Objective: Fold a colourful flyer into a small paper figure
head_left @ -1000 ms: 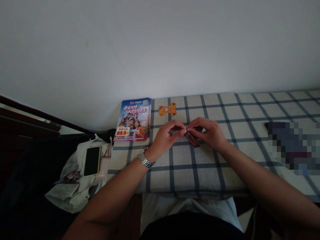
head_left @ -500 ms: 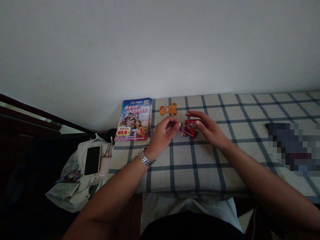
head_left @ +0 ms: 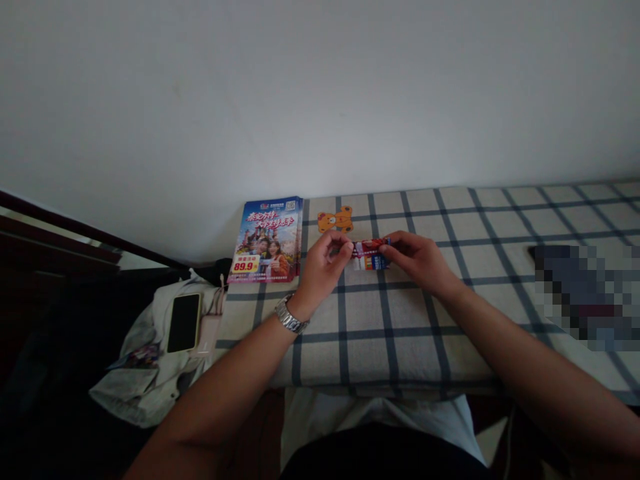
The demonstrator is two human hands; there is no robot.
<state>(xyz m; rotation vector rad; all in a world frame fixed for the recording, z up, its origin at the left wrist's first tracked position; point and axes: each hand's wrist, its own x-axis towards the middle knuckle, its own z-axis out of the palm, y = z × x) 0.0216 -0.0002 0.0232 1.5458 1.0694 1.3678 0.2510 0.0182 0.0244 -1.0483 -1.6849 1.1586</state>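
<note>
Both hands hold a small folded leaflet (head_left: 369, 254), red and white with blue print, just above the checked cloth (head_left: 410, 320). My left hand (head_left: 323, 267), with a metal watch (head_left: 291, 315) on its wrist, pinches the leaflet's left end. My right hand (head_left: 417, 262) pinches its right end with curled fingers. A stack of colourful flyers (head_left: 267, 239) lies to the left, and an orange bear shape (head_left: 336, 219) sits just behind the hands.
A white wall rises behind the table. Left of the table edge, a phone (head_left: 183, 322) and a pink power bank (head_left: 207, 334) rest on a pale garment (head_left: 145, 373). A blurred-out dark object (head_left: 585, 293) lies at the right.
The leaflet was a narrow dark strip held close between the fingertips; it has been turned and spread out flat between both hands, which moved slightly farther from me.
</note>
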